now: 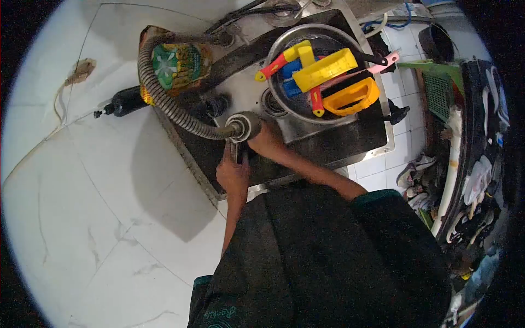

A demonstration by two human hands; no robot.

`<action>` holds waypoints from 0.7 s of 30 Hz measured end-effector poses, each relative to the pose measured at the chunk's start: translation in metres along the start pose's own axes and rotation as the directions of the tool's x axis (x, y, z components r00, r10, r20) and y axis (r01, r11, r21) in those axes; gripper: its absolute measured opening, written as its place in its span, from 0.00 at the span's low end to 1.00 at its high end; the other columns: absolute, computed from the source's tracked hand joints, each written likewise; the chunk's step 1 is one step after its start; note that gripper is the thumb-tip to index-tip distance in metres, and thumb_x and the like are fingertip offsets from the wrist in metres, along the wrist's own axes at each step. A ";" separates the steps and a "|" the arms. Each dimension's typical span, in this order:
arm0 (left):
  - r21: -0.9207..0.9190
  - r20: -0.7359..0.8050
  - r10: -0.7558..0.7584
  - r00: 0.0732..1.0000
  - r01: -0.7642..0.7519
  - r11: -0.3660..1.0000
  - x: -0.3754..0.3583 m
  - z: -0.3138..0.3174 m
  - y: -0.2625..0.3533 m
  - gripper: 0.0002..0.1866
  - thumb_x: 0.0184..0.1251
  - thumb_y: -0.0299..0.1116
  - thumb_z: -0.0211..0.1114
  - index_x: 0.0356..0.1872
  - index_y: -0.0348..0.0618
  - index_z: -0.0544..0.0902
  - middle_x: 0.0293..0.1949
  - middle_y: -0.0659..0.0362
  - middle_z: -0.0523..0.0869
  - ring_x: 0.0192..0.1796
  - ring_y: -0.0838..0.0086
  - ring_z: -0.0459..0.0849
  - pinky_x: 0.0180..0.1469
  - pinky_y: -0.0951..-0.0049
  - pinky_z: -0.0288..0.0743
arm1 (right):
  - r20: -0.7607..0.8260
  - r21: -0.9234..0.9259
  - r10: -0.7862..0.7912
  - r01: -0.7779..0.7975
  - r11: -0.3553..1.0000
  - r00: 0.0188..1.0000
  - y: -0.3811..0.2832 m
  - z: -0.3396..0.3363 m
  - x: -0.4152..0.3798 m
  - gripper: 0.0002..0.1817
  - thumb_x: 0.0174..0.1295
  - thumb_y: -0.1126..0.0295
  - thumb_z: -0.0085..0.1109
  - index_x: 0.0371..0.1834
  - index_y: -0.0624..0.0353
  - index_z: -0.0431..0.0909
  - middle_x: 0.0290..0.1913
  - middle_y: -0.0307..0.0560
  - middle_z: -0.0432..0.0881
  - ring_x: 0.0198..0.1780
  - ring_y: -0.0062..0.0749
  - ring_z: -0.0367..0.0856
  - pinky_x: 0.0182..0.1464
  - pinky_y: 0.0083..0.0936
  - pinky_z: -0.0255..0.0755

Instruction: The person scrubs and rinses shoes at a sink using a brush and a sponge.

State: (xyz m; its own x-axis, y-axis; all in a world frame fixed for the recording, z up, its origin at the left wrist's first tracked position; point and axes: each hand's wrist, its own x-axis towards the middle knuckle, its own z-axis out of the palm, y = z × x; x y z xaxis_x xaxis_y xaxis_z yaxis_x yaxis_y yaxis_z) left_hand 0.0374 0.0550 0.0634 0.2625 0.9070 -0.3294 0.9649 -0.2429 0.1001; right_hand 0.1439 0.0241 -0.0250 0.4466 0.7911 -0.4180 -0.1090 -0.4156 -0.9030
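My left hand (233, 174) is below the head of a flexible metal faucet (243, 127), its fingers closed around a narrow, dark, upright object (235, 152) whose kind I cannot make out. Close by on the right, my right hand (266, 141) reaches in beside the faucet head, which covers its fingers. The ribbed hose (158, 93) of the faucet curves down from the upper left. Both hands are over the dark front part of a steel sink (377, 143).
A round metal basin (279, 104) holds red-and-yellow-handled tools, a yellow block-shaped piece (325, 70) and an orange-yellow piece (353, 98). A green-and-yellow pouch (178, 65) and a black bottle (127, 101) lie at left. Shoes (415, 172) rest on the floor at right.
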 end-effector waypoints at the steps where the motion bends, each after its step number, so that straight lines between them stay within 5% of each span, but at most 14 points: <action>1: -0.009 0.029 -0.005 1.000 0.005 1.000 0.004 -0.003 -0.002 0.30 0.55 0.40 0.71 0.62 0.49 0.77 0.39 0.44 0.87 0.41 0.48 0.87 0.43 0.54 0.79 | -0.038 -0.125 -0.130 0.125 0.984 0.991 0.004 0.017 -0.007 0.23 0.60 0.59 0.61 0.47 0.70 0.77 0.41 0.71 0.81 0.45 0.66 0.80 0.50 0.50 0.74; 4: -0.071 -0.037 0.086 0.996 -0.088 0.994 0.001 0.006 -0.018 0.31 0.54 0.38 0.72 0.63 0.49 0.76 0.40 0.44 0.87 0.42 0.49 0.87 0.44 0.54 0.79 | 0.132 -0.102 -0.091 0.105 0.989 0.987 0.009 0.003 -0.013 0.24 0.60 0.58 0.61 0.48 0.69 0.76 0.38 0.70 0.81 0.44 0.66 0.80 0.50 0.51 0.74; 7: -0.012 0.042 0.027 0.999 -0.027 1.000 0.002 0.000 -0.013 0.33 0.53 0.37 0.73 0.63 0.48 0.75 0.42 0.47 0.87 0.42 0.49 0.86 0.44 0.54 0.80 | 0.136 -0.149 -0.205 0.224 0.963 0.969 -0.002 0.003 -0.023 0.24 0.60 0.56 0.61 0.46 0.69 0.78 0.39 0.70 0.82 0.44 0.65 0.81 0.51 0.50 0.74; 12: 0.074 0.029 0.009 1.000 -0.012 0.997 0.011 0.004 -0.004 0.29 0.56 0.41 0.72 0.59 0.46 0.78 0.40 0.46 0.87 0.40 0.48 0.87 0.41 0.52 0.80 | -0.018 -0.048 -0.083 0.082 0.995 0.996 0.005 -0.005 0.006 0.23 0.56 0.60 0.64 0.46 0.68 0.78 0.40 0.68 0.82 0.44 0.64 0.81 0.51 0.50 0.75; 16: -0.034 -0.047 0.076 0.996 -0.078 0.996 0.008 0.007 -0.022 0.27 0.57 0.43 0.71 0.57 0.42 0.80 0.37 0.44 0.87 0.40 0.48 0.87 0.41 0.55 0.81 | 0.092 -0.114 -0.247 0.256 0.960 0.965 0.007 0.003 -0.011 0.21 0.53 0.64 0.65 0.44 0.69 0.78 0.39 0.67 0.82 0.44 0.61 0.82 0.47 0.50 0.76; 17: -0.026 -0.044 0.076 0.996 -0.077 0.997 0.008 0.009 -0.019 0.27 0.56 0.42 0.71 0.56 0.42 0.80 0.37 0.44 0.87 0.40 0.48 0.87 0.41 0.55 0.81 | 0.057 0.024 -0.166 0.165 0.986 0.984 0.011 0.002 0.006 0.22 0.54 0.59 0.65 0.41 0.71 0.79 0.39 0.68 0.82 0.43 0.63 0.82 0.47 0.51 0.75; 21: -0.017 -0.062 0.069 0.996 -0.070 0.997 0.017 0.006 -0.019 0.27 0.53 0.39 0.73 0.55 0.42 0.80 0.37 0.44 0.87 0.40 0.48 0.86 0.42 0.55 0.80 | 0.080 -0.064 -0.265 0.270 0.961 0.961 0.013 0.011 -0.008 0.24 0.53 0.57 0.66 0.39 0.72 0.79 0.37 0.69 0.82 0.42 0.62 0.82 0.47 0.51 0.75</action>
State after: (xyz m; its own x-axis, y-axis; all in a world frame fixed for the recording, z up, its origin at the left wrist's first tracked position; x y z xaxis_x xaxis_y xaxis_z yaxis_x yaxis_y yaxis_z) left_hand 0.0238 0.0732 0.0497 0.3273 0.9075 -0.2634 0.9438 -0.3002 0.1384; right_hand 0.1289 0.0171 -0.0341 0.3867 0.9063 -0.1708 0.0727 -0.2146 -0.9740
